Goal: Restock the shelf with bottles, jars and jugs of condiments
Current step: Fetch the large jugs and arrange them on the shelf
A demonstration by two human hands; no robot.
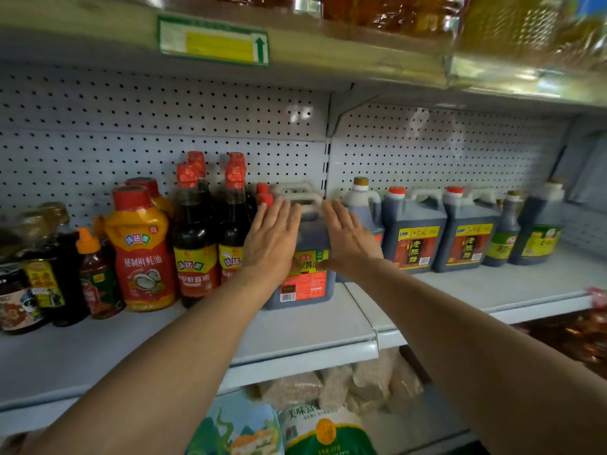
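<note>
Hands on either side of the dark soy sauce jug [303, 274], and that jug is the anchor here, standing upright on the grey shelf [312, 326] with its label facing out. The left hand [271, 239] lies against the jug's left flank, fingers straight and close together, tips reaching up by the white handle [297, 192]. The right hand [348, 238] mirrors it on the jug's right flank, fingers straight and slightly spread, thumb laid across the front label. Neither hand curls around anything; whether the palms press firmly or only touch is hard to tell from this angle. Just left of the jug stand two tall red-capped soy sauce bottles [195, 238], then the orange oyster sauce bottle [143, 247]. Right of the jug, two vinegar jugs [414, 238] sit side by side against the pegboard [427, 152].
</note>
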